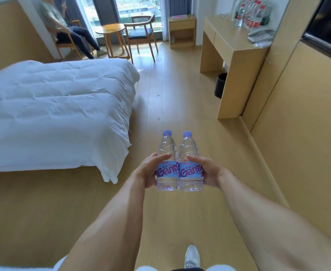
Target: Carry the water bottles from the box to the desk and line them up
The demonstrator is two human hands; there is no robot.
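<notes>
A wooden floor [164, 106] is seen beneath and beyond the left hand [147, 171] and right hand [209, 173]. A bed [53, 110] with a white cover is stood on it to the left of the hands. Far ahead and to the right, a desk [231, 47] is seen; clustered red-capped bottles [248, 14] and a telephone [260, 35] are set on it.
</notes>
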